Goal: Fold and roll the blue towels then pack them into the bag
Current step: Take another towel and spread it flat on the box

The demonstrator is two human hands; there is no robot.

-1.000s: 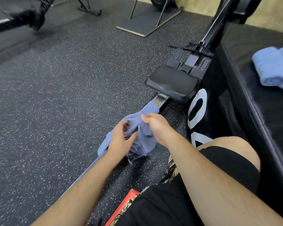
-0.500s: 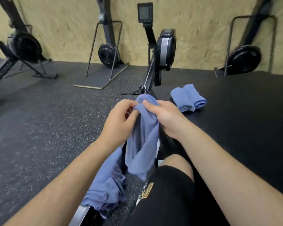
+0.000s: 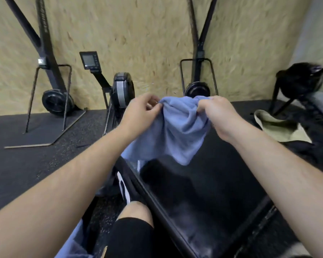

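Two hands up, one blue towel [image 3: 177,131] strung between them. Left hand [image 3: 142,110] pinching the top edge on its side, fingers curled into the cloth. Right hand [image 3: 216,112] clamped on the other bunched corner. Sags slack in the middle, lowest point drooping over one black padded surface [image 3: 213,192]; touching it or not, cannot tell.

Down at the bottom left edge, a second piece of blue cloth [image 3: 73,246], only partly in view, just beside one knee in black shorts [image 3: 132,229]. Off to the right, one beige bag [image 3: 280,127], lying slumped, well apart from the towel.

Along the chipboard wall [image 3: 138,34], four machines:
- one upright stand with a wheel [image 3: 54,99] on the left
- one rower with a flywheel [image 3: 122,88] and a single small screen [image 3: 90,59]
- another upright stand [image 3: 197,88] behind the towel
- one blurred dark machine [image 3: 302,79] far right

Speckled rubber floor [image 3: 26,164] on the left.
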